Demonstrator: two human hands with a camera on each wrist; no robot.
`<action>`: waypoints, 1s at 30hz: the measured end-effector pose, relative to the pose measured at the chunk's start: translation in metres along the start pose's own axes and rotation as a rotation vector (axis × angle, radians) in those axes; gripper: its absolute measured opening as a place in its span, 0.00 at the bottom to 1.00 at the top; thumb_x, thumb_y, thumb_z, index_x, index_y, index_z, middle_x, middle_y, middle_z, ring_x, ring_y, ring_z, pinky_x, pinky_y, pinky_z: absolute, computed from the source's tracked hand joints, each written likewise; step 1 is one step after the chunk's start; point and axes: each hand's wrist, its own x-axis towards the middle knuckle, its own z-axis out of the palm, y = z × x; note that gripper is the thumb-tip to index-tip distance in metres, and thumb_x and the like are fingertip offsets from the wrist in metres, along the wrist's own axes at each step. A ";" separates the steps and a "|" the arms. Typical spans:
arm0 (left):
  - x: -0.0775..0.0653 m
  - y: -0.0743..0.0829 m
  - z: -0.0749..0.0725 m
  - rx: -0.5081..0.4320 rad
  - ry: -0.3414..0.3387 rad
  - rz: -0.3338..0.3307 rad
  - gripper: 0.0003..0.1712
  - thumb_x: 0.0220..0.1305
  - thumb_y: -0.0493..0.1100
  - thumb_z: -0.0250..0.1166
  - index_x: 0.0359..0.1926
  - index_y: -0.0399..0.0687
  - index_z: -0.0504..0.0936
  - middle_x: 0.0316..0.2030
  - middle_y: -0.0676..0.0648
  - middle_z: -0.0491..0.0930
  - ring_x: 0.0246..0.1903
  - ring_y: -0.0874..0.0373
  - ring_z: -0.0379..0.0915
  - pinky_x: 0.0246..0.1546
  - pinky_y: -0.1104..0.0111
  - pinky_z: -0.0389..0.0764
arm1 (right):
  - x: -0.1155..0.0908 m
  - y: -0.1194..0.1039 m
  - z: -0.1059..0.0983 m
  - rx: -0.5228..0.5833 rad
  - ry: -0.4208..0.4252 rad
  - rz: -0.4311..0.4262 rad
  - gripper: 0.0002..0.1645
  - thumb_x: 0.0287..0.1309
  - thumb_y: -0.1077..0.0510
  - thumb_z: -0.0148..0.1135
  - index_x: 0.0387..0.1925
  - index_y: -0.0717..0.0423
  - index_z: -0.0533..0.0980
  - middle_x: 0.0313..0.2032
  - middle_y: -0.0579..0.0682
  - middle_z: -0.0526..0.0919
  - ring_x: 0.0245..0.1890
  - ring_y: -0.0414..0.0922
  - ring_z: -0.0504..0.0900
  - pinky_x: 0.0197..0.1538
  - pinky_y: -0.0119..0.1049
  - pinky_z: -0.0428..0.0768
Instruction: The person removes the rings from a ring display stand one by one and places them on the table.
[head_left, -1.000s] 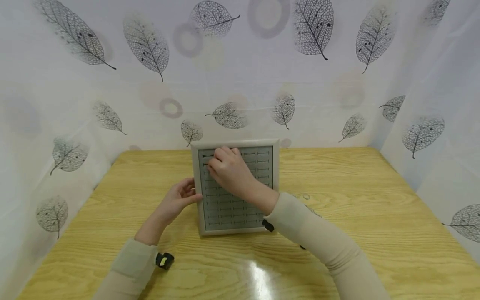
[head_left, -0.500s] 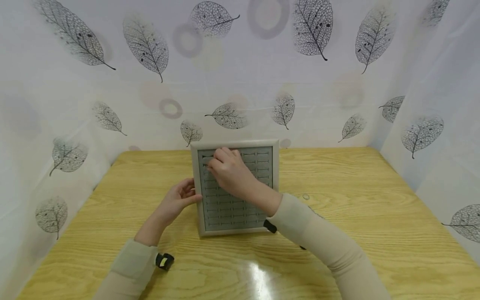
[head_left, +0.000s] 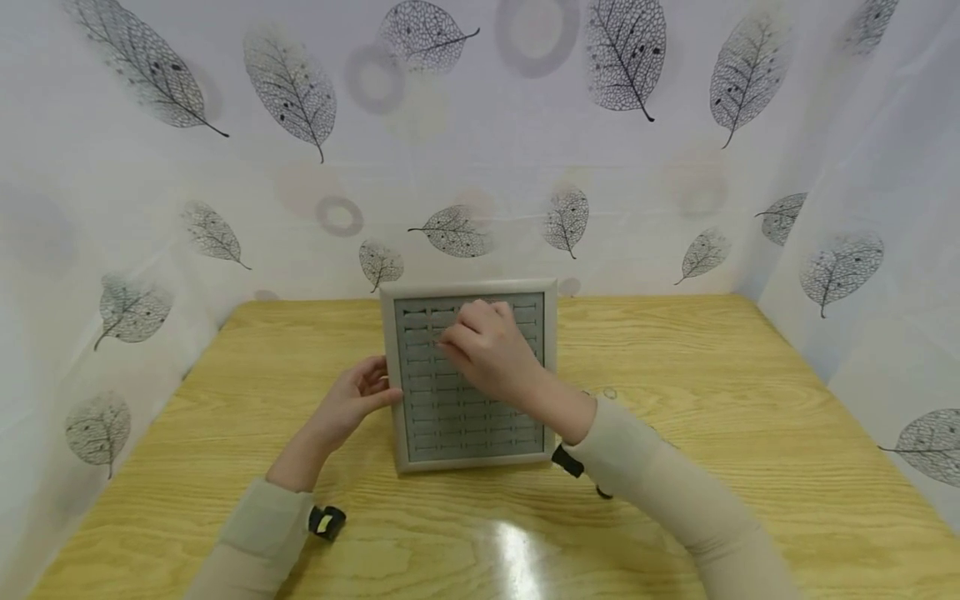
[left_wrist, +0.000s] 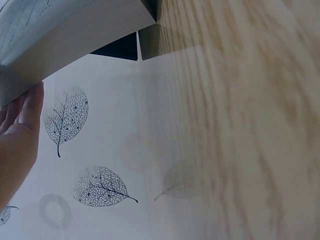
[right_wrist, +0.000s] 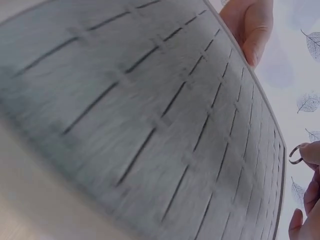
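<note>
A framed ring display board point(head_left: 550, 375) with rows of slits in grey padding stands tilted back on the table. My left hand point(head_left: 351, 404) grips its left edge, thumb at the front and fingers behind. In the left wrist view, those fingers point(left_wrist: 31, 107) lie against the frame's side. My right hand point(head_left: 491, 346) is in front of the upper middle of the board. Between its fingertips it pinches a thin metal ring point(right_wrist: 296, 162), which the right wrist view shows off the board's face; the head view hides it. Slits at the board's top left look darker and wider than the others.
On the wooden table point(head_left: 660, 350), right of the board, lies a small ring point(head_left: 610, 392), with other small pieces partly hidden by the right sleeve. A dark curved piece point(head_left: 603, 492) lies below that forearm. A leaf-printed curtain point(head_left: 645, 192) encloses the table's back and sides.
My right hand has moved right and slightly down from the board's upper left, uncovering slits there. My left hand keeps its grip on the frame, and the board stays put.
</note>
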 end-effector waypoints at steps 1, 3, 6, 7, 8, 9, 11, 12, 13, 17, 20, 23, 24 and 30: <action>0.000 -0.001 0.000 0.004 0.001 0.003 0.33 0.58 0.36 0.59 0.61 0.32 0.56 0.55 0.35 0.64 0.48 0.59 0.69 0.46 0.69 0.72 | -0.004 0.001 -0.003 -0.011 0.003 -0.002 0.04 0.44 0.62 0.67 0.22 0.56 0.78 0.22 0.46 0.71 0.24 0.43 0.68 0.30 0.38 0.63; 0.001 -0.002 0.001 0.005 0.000 0.008 0.32 0.58 0.36 0.59 0.61 0.32 0.57 0.54 0.35 0.65 0.48 0.58 0.69 0.46 0.69 0.72 | -0.012 0.004 -0.009 -0.026 0.017 -0.014 0.05 0.41 0.63 0.68 0.21 0.56 0.78 0.21 0.46 0.70 0.23 0.44 0.67 0.29 0.39 0.62; 0.002 -0.004 0.002 0.008 -0.003 0.011 0.32 0.58 0.36 0.59 0.61 0.32 0.57 0.53 0.37 0.66 0.47 0.58 0.69 0.46 0.69 0.72 | -0.027 0.009 -0.021 -0.037 0.035 -0.041 0.07 0.38 0.64 0.70 0.19 0.56 0.77 0.20 0.46 0.69 0.21 0.44 0.66 0.27 0.39 0.60; 0.002 -0.005 0.002 0.009 -0.003 0.011 0.32 0.58 0.36 0.59 0.61 0.32 0.57 0.53 0.37 0.67 0.47 0.58 0.69 0.46 0.69 0.72 | -0.033 0.011 -0.025 -0.035 0.034 -0.048 0.07 0.37 0.64 0.70 0.19 0.57 0.77 0.20 0.47 0.69 0.21 0.44 0.66 0.27 0.39 0.60; 0.002 -0.005 0.002 0.008 -0.002 0.009 0.32 0.58 0.36 0.59 0.61 0.32 0.57 0.53 0.37 0.67 0.47 0.58 0.70 0.45 0.69 0.72 | -0.039 0.013 -0.029 -0.033 0.035 -0.059 0.08 0.37 0.64 0.70 0.19 0.57 0.76 0.20 0.47 0.69 0.20 0.44 0.66 0.27 0.39 0.60; 0.001 -0.005 0.003 0.008 -0.001 0.008 0.32 0.58 0.36 0.59 0.61 0.32 0.57 0.53 0.36 0.66 0.47 0.58 0.70 0.45 0.69 0.72 | -0.044 0.015 -0.034 -0.029 0.027 -0.065 0.07 0.37 0.65 0.69 0.19 0.57 0.76 0.20 0.47 0.69 0.20 0.44 0.66 0.27 0.39 0.60; 0.001 -0.004 0.003 0.006 0.001 0.004 0.32 0.58 0.35 0.59 0.61 0.32 0.57 0.53 0.36 0.66 0.46 0.59 0.70 0.45 0.69 0.72 | -0.057 0.018 -0.043 -0.030 0.007 -0.072 0.06 0.40 0.64 0.67 0.19 0.58 0.76 0.20 0.47 0.69 0.20 0.44 0.66 0.27 0.39 0.61; 0.001 -0.003 0.003 0.005 0.002 0.003 0.32 0.58 0.35 0.59 0.61 0.32 0.56 0.53 0.35 0.65 0.46 0.59 0.70 0.45 0.69 0.72 | -0.063 0.020 -0.048 -0.031 -0.006 -0.068 0.05 0.43 0.63 0.65 0.20 0.58 0.76 0.20 0.47 0.69 0.20 0.45 0.66 0.27 0.40 0.61; 0.001 -0.003 0.002 0.004 0.003 0.003 0.32 0.58 0.35 0.59 0.61 0.32 0.56 0.53 0.35 0.65 0.46 0.59 0.70 0.45 0.69 0.72 | -0.070 0.021 -0.052 -0.036 -0.015 -0.066 0.06 0.47 0.62 0.63 0.19 0.58 0.75 0.20 0.47 0.68 0.20 0.44 0.65 0.27 0.40 0.61; 0.001 -0.001 0.002 0.003 0.003 -0.002 0.32 0.58 0.34 0.59 0.61 0.32 0.56 0.53 0.35 0.65 0.46 0.59 0.70 0.45 0.69 0.72 | -0.098 0.026 -0.070 -0.048 -0.077 -0.031 0.18 0.62 0.55 0.49 0.20 0.56 0.74 0.20 0.46 0.66 0.20 0.44 0.64 0.27 0.39 0.59; 0.002 0.000 0.001 0.010 0.001 -0.008 0.32 0.58 0.35 0.59 0.61 0.32 0.56 0.53 0.35 0.65 0.46 0.59 0.70 0.45 0.69 0.72 | -0.120 0.030 -0.082 -0.050 -0.123 -0.001 0.23 0.66 0.51 0.41 0.19 0.54 0.74 0.19 0.45 0.66 0.20 0.43 0.63 0.27 0.37 0.58; 0.002 0.000 0.000 0.015 0.001 -0.012 0.32 0.58 0.35 0.59 0.61 0.32 0.57 0.53 0.35 0.65 0.46 0.59 0.69 0.45 0.70 0.72 | -0.140 0.032 -0.092 -0.048 -0.168 0.024 0.26 0.66 0.49 0.38 0.18 0.53 0.74 0.19 0.43 0.65 0.20 0.41 0.62 0.27 0.35 0.56; 0.002 0.000 0.000 0.017 0.001 -0.013 0.32 0.58 0.35 0.59 0.61 0.32 0.57 0.53 0.35 0.65 0.46 0.59 0.69 0.45 0.70 0.72 | -0.145 0.033 -0.096 -0.050 -0.184 0.029 0.26 0.66 0.48 0.37 0.18 0.52 0.74 0.19 0.43 0.65 0.20 0.40 0.61 0.27 0.35 0.56; 0.001 0.000 0.000 0.019 0.002 -0.014 0.31 0.58 0.35 0.58 0.60 0.32 0.57 0.53 0.35 0.66 0.46 0.59 0.69 0.45 0.70 0.72 | -0.175 0.030 -0.110 -0.023 -0.304 0.045 0.25 0.64 0.47 0.41 0.17 0.50 0.75 0.21 0.40 0.63 0.21 0.38 0.60 0.28 0.34 0.55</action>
